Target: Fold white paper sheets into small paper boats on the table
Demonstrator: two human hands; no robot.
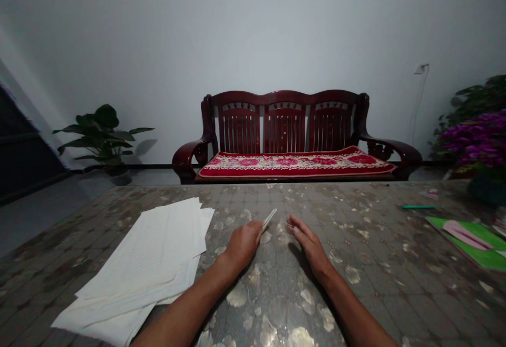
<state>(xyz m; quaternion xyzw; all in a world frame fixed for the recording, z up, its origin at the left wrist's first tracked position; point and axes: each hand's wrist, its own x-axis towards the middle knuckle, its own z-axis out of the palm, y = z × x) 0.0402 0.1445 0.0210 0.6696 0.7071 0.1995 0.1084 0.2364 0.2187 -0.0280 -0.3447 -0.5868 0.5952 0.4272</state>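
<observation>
White folded paper (269,219), one piece, occupies one of two hands (242,242) (309,241).

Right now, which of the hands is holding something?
The left hand: a thin pale item sticks out from its grip. The right hand is open, apparently empty.

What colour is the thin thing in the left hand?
The thin piece in the left hand looks whitish, seen in the head view.

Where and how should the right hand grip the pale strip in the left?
Pinch the strip by its far end, probably best from the right: that thin end juts free, while the left hand covers the near end and the right hand is open on that side.
</observation>
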